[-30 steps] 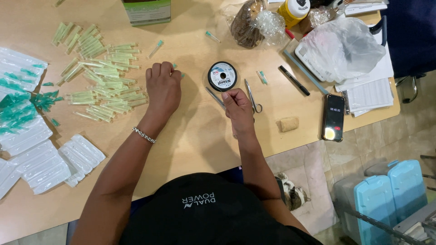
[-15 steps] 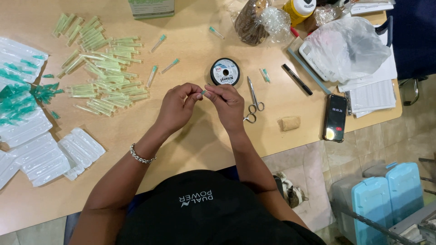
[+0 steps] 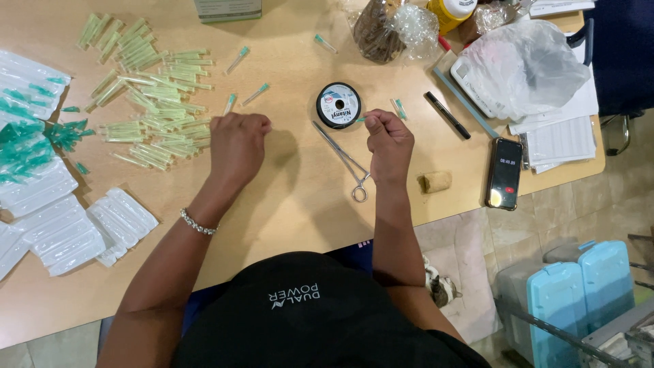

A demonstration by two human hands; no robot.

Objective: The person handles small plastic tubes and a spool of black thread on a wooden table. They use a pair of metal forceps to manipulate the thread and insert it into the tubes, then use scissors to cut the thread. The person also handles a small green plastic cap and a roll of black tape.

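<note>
Pinching a small green-hubbed needle (image 3: pixel 362 118) at its fingertips, the right hand (image 3: pixel 388 140) sits closed just right of the black spool of line (image 3: pixel 338 105), far side of centre on the surface (image 3: pixel 293 197). The needle is partly hidden by the fingers; what shows is a short teal end poking left toward the spool, so its long axis appears to run roughly left-right. Which end is the tip I cannot tell.

The left hand (image 3: pixel 236 143) is curled into a loose fist, well apart from the right hand, knuckles up. It may be drawing a fine line taut, but no line is visible between the hands, and I cannot tell whether it grips anything.

Progress, as a judgement only:
- Done: a large heap of pale green capped needles (image 3: pixel 153 112) lies to the far left, mostly with long axes left-right or slightly slanted. Torn-open blister packs (image 3: pixel 75 232) are stacked at the near left.
- In hand: one needle, held beside the spool.
- Left: a teal clump of needle parts (image 3: pixel 41 140) and more sealed packs at the left edge look untouched, so the work seems mid-way at best.

Forceps (image 3: pixel 344 160) lie unused between the hands, rings nearest the person, tips pointing far-left. A phone (image 3: pixel 505 173) and a black pen (image 3: pixel 447 115) rest to the right.
</note>
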